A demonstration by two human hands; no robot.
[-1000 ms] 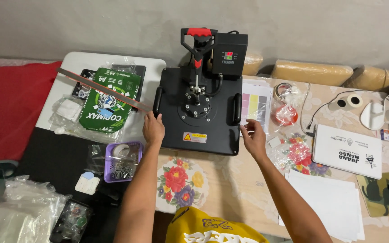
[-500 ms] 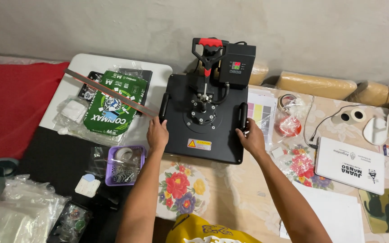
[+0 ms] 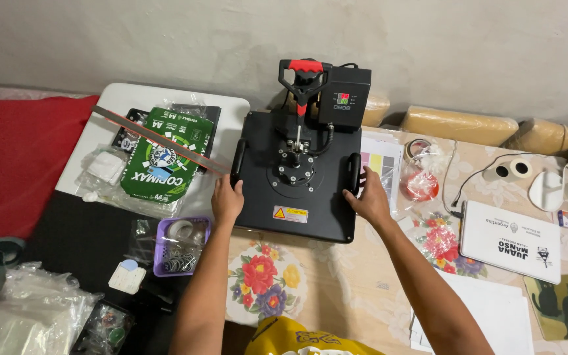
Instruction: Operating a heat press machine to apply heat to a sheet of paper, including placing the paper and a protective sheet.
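The black heat press (image 3: 295,174) sits at the table's (image 3: 336,289) far edge. The left hand (image 3: 227,199) and right hand (image 3: 367,198) grip its side handles, fingers curled around them (fingertips hidden underneath). A purple basket (image 3: 180,246) lies near the left wrist.

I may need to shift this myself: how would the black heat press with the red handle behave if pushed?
The black metal heat press probably feels heavy and rigid: thick flat plate, bolted hub. The left hand and right hand grip side handles, suggesting a two-handed load. Its tall red handle might make it slightly top-heavy.
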